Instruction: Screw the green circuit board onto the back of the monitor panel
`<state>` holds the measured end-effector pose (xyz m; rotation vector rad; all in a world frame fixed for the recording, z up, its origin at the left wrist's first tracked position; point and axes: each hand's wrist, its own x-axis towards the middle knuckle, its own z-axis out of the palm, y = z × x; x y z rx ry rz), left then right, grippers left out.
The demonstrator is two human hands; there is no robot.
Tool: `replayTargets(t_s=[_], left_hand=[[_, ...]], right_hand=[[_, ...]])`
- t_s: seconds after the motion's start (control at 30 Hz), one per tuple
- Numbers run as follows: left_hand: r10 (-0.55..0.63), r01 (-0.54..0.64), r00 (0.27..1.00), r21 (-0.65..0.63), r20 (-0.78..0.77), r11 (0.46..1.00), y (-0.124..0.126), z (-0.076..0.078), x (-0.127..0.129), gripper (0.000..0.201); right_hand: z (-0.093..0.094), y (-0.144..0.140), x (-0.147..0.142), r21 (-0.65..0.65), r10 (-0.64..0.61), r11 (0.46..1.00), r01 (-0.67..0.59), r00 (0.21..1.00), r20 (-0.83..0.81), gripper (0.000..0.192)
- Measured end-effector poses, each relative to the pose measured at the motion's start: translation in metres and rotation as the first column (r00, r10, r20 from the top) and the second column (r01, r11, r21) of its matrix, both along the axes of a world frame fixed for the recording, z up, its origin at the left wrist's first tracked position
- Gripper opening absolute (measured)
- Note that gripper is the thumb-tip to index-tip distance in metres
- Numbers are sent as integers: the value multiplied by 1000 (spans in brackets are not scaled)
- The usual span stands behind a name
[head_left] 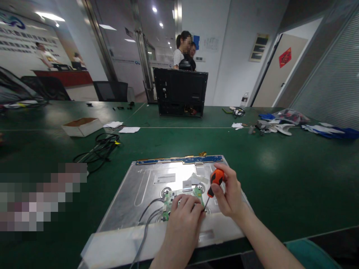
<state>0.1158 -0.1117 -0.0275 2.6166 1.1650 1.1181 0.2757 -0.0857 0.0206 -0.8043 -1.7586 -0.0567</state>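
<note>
My right hand point(228, 190) grips an orange and black screwdriver point(217, 177), its shaft slanting down to the lower right corner of a green circuit board point(166, 213). Across that board lies my left hand point(185, 215), fingers slightly apart and bent over it, close to the screwdriver tip; its fingertips are partly hidden. Beneath both hands is a silver metal display panel point(127, 198), with a blue circuit strip point(179, 160) along its far edge. Grey cables point(148, 222) run from the board's left side towards me. A whitish sheet point(126, 243) covers the panel's near edge.
On the green table point(280, 186) stand a black monitor housing point(181, 91) and a white open box point(82, 127). Coiled black cables point(98, 149) lie left of the panel. Gloves and bags point(288, 119) are at the right. People point(182, 52) stand beyond the table. A left-hand patch is pixelated.
</note>
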Motion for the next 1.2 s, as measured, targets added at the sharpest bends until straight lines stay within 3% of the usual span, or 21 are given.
replayTargets(t_s=[0.47, 0.87, 1.1, 1.2], left_hand=[[-18, 18, 1000, -99, 0, 995, 0, 3, 0, 15], [-48, 50, 999, -115, 22, 992, -1, 5, -1, 16], [13, -13, 999, 24, -32, 1000, -15, 7, -6, 16], [-29, 38, 994, 87, -108, 995, -24, 4, -10, 19]], right_hand=[[0, -2, -1, 95, 22, 995, -27, 998, 53, 38], [1, -3, -2, 74, 50, 996, -56, 996, 72, 40], [4, -3, -3, 85, 36, 996, -41, 998, 55, 40], [3, -2, -6, 104, 27, 994, -32, 999, 46, 40]])
